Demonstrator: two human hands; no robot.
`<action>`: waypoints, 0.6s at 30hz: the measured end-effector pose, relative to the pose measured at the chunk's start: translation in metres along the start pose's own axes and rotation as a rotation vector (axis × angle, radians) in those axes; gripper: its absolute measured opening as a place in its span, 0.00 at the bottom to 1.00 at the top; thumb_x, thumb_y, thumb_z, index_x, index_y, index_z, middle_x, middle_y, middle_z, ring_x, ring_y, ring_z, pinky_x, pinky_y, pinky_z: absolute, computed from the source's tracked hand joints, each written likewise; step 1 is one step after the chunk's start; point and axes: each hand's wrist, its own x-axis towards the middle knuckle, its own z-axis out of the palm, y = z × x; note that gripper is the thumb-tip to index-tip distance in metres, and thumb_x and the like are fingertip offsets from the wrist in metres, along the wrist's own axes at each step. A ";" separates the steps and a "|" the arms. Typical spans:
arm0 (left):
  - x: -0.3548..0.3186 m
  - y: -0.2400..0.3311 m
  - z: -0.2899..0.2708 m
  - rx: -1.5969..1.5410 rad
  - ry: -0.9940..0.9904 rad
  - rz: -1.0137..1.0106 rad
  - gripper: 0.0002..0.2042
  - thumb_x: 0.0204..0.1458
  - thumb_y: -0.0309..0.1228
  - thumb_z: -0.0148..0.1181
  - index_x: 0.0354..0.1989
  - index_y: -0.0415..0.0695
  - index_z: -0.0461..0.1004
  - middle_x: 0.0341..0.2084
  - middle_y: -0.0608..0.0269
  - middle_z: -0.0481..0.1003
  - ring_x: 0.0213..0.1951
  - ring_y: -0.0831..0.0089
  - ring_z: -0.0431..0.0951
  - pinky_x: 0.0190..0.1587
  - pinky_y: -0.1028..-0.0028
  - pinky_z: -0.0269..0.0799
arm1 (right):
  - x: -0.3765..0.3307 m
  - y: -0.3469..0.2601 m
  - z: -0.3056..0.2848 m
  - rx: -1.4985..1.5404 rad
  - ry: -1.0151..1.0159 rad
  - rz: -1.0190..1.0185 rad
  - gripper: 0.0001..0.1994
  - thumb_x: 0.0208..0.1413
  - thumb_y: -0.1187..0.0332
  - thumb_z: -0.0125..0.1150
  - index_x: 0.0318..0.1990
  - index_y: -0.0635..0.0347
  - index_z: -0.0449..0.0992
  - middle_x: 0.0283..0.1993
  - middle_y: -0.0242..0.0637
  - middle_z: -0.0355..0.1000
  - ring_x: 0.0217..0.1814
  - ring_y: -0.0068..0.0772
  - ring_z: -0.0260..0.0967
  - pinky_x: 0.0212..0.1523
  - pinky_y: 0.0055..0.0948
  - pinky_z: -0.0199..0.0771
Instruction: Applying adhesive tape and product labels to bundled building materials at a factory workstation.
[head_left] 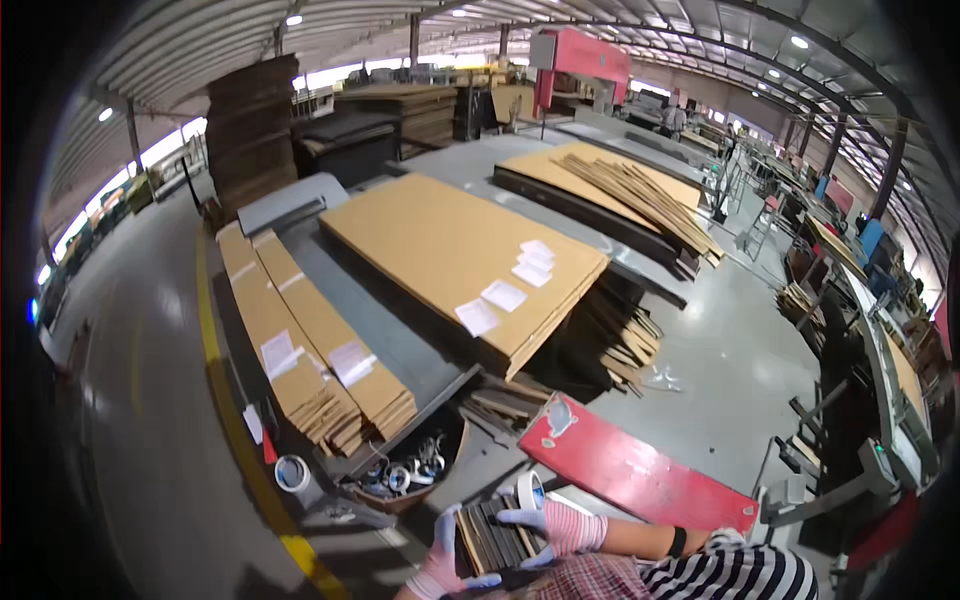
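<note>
My left hand [447,548], in a pale glove with a pink striped cuff, is closed on one side of a small stack of dark and brown strips [492,537]. From the other side my right hand [538,519], gloved the same way, grips the stack too. A white tape roll with a blue inside [529,491] sits against my right hand; whether the fingers hold it or it rests there I cannot tell. Just beyond my hands, a bin [420,490] holds used tape rolls and scraps. Another tape roll [292,472] stands to the left of the bin.
Two long stacks of brown board [262,325] lie at left, with white paper sheets on them. A wide board stack [440,240] fills the middle. A red panel [635,465] lies ahead to the right. Loose strips [640,195] rest on a farther stack. A yellow line [240,450] marks the floor.
</note>
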 end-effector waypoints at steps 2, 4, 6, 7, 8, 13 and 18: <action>-0.002 -0.034 -0.005 0.207 0.027 0.070 0.55 0.24 0.48 0.80 0.61 0.37 0.53 0.52 0.51 0.66 0.54 0.56 0.70 0.58 0.60 0.67 | 0.008 0.015 0.015 0.034 -0.095 0.086 0.45 0.39 0.55 0.75 0.67 0.56 0.59 0.70 0.58 0.48 0.71 0.60 0.49 0.69 0.45 0.52; 0.031 -0.027 -0.022 -0.368 0.044 -0.242 0.52 0.26 0.47 0.80 0.59 0.37 0.56 0.48 0.53 0.69 0.49 0.58 0.73 0.54 0.62 0.70 | 0.014 0.033 0.029 0.127 -0.099 0.148 0.45 0.38 0.56 0.75 0.67 0.55 0.59 0.69 0.58 0.50 0.71 0.61 0.50 0.69 0.46 0.52; 0.044 -0.003 -0.031 -1.484 0.089 -0.959 0.44 0.29 0.44 0.78 0.55 0.37 0.62 0.39 0.57 0.76 0.40 0.61 0.79 0.45 0.66 0.77 | 0.022 0.015 0.022 0.207 -0.144 0.266 0.46 0.38 0.55 0.75 0.67 0.54 0.59 0.69 0.58 0.51 0.70 0.61 0.50 0.69 0.46 0.52; 0.034 0.008 -0.031 -1.433 0.126 -0.889 0.45 0.27 0.44 0.79 0.55 0.39 0.61 0.43 0.54 0.74 0.45 0.59 0.77 0.50 0.64 0.75 | 0.023 0.002 0.016 0.096 -0.075 0.123 0.46 0.37 0.55 0.76 0.67 0.54 0.59 0.68 0.57 0.52 0.69 0.61 0.51 0.68 0.46 0.54; 0.033 0.017 -0.030 -1.434 0.111 -0.896 0.45 0.27 0.44 0.79 0.55 0.39 0.61 0.43 0.54 0.74 0.45 0.59 0.77 0.50 0.64 0.75 | 0.021 -0.005 0.012 -0.022 -0.005 -0.020 0.47 0.37 0.55 0.76 0.67 0.53 0.59 0.67 0.57 0.53 0.68 0.61 0.53 0.67 0.46 0.56; 0.060 0.049 -0.022 -1.013 -0.170 -0.413 0.49 0.30 0.46 0.78 0.61 0.39 0.56 0.53 0.50 0.66 0.54 0.56 0.69 0.57 0.60 0.66 | 0.005 0.038 0.038 0.131 0.033 0.104 0.48 0.35 0.56 0.78 0.66 0.52 0.59 0.67 0.54 0.54 0.67 0.59 0.55 0.65 0.44 0.59; 0.086 0.067 -0.009 -0.625 -0.285 -0.082 0.54 0.33 0.47 0.77 0.68 0.39 0.50 0.63 0.46 0.59 0.64 0.53 0.62 0.65 0.56 0.57 | 0.004 -0.089 -0.101 0.108 0.214 0.150 0.49 0.36 0.56 0.81 0.65 0.65 0.58 0.64 0.48 0.58 0.67 0.45 0.57 0.65 0.44 0.60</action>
